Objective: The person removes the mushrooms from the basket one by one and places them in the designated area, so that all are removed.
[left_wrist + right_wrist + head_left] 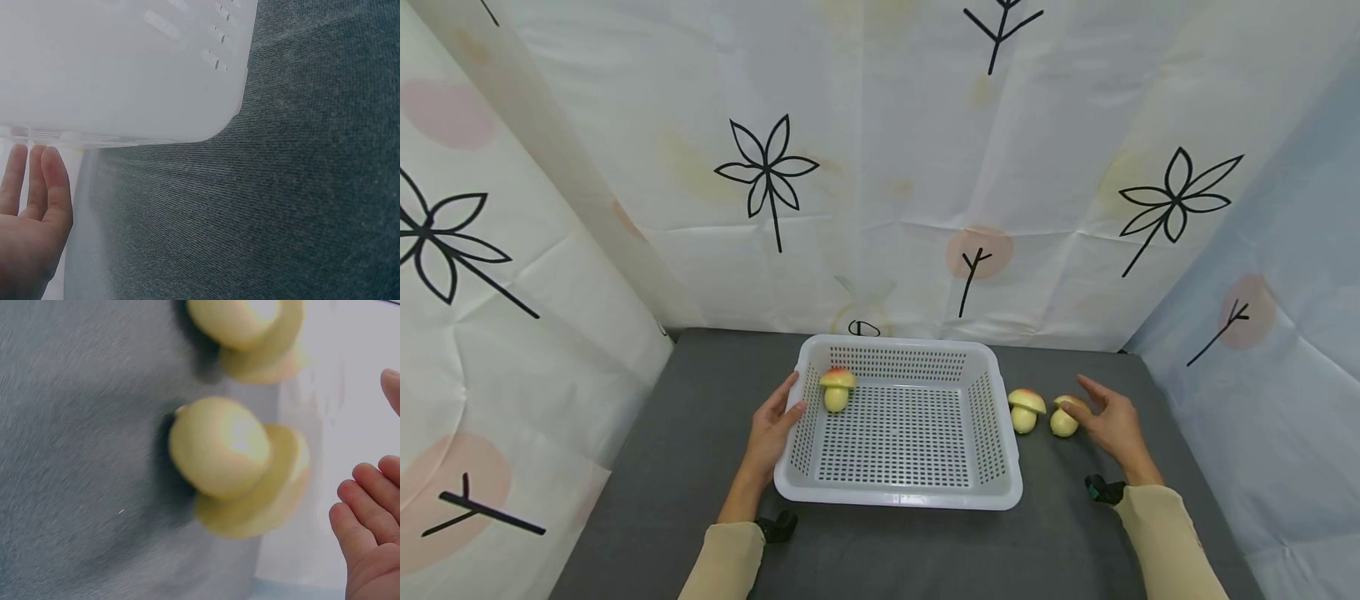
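Observation:
A white plastic basket (895, 498) with slotted walls stands on the dark table. My left hand (771, 429) grips its left rim, thumb over the edge; in the left wrist view, fingers (56, 181) of that hand meet the basket's edge. One toy mushroom (836, 398), yellow with a reddish cap top, lies inside at the upper left. Right of the basket are two more, a nearer mushroom (1024, 414) and a farther mushroom (1063, 425). Over the farther one my right hand (1112, 423) is spread, thumb partly covering its cap. The right wrist view shows the fingers apart from both mushrooms.
A grey cloth-like surface covers the table (925, 550). White printed curtains (880, 167) enclose it at the back, left and right. The basket's far rim lies close to the back curtain. A dark wrist strap (1105, 489) sits on the right wrist.

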Motion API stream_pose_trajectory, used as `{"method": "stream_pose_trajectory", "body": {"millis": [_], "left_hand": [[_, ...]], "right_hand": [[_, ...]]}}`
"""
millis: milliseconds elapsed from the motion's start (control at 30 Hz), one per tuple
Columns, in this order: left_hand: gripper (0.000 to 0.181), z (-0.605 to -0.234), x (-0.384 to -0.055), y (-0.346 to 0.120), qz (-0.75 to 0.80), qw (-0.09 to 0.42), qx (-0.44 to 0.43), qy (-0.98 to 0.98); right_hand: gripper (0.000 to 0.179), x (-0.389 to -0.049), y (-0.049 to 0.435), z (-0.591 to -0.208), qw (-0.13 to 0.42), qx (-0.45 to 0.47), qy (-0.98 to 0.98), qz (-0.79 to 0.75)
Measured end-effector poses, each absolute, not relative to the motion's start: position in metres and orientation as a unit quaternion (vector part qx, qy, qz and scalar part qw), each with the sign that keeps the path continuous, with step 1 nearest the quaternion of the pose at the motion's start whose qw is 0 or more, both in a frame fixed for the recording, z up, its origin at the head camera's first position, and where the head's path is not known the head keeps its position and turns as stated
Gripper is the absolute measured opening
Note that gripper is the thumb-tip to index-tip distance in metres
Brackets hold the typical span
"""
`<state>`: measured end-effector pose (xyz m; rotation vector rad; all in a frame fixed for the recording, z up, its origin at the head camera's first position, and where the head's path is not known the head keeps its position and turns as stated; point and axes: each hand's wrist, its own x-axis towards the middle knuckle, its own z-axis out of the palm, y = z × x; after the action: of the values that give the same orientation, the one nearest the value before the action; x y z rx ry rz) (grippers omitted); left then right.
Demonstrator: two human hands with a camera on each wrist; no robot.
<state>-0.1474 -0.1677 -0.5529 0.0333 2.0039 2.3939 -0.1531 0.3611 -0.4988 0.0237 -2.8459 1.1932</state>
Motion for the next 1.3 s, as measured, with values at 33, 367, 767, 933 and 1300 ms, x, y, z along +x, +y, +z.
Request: {"method": "stream_pose_trajectory", "body": {"millis": [33,367,767,933,1300], "left_hand": [[0.061,-0.553,-0.147,-0.168,0.766,0.010,0.010,0.642],[0.061,-0.554,-0.147,-0.168,0.763,0.010,0.006,0.647],[0.061,-0.556,-0.148,-0.169,0.765,0.009,0.012,0.643],[0.060,-0.557,-0.148,-0.169,0.766,0.008,0.013,0.643],[0.061,-0.556,-0.148,-0.169,0.765,0.007,0.011,0.644]], "right_hand": [[0.070,-0.153,0.359,-0.497,0.028,0.010,-0.920,0.391],[0.068,-0.149,0.336,-0.474,0.053,0.045,-0.908,0.412],[0.069,-0.148,0.301,-0.452,0.071,0.090,-0.892,0.438],[0.068,-0.151,0.285,-0.447,0.067,0.104,-0.884,0.451],[0.067,-0.157,0.247,-0.443,0.049,0.124,-0.866,0.481]]}}
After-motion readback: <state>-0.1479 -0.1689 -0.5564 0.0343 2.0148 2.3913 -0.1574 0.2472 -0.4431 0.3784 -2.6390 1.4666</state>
